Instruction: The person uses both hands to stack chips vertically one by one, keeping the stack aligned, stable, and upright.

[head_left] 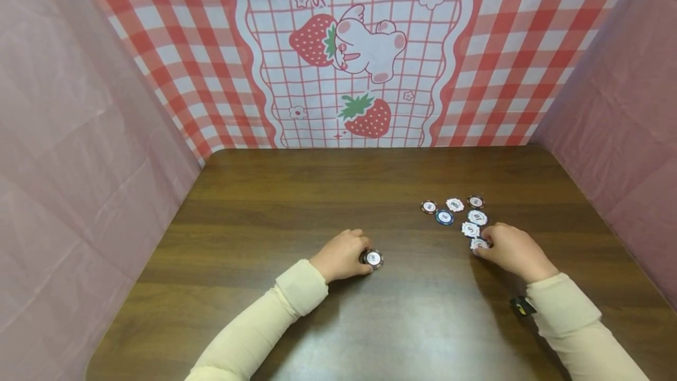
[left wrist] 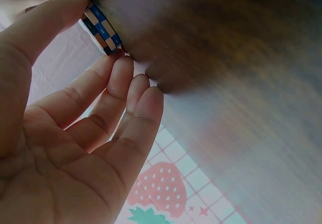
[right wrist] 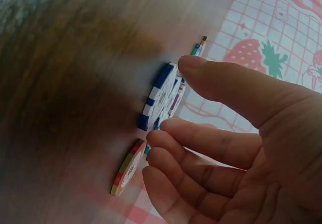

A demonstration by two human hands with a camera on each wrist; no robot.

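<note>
My left hand (head_left: 353,255) rests on the wooden table (head_left: 296,204) near its middle. Its thumb and fingertips (left wrist: 119,63) pinch a short stack of poker chips (head_left: 374,258) with blue and white edges (left wrist: 102,26). At the right my right hand (head_left: 486,246) pinches the edge of a blue-and-white chip (right wrist: 157,97) between thumb and fingers, the nearest chip (head_left: 478,244) of a loose cluster. A red-and-green-edged chip (right wrist: 128,167) lies flat just beside that hand. Both arms wear cream sleeves.
Several loose chips (head_left: 455,205) lie scattered flat on the table beyond the right hand. A red checked strawberry cloth (head_left: 365,52) hangs at the back, and pink sheets (head_left: 79,134) close the left and right sides. A small black device (head_left: 522,306) sits on the right wrist.
</note>
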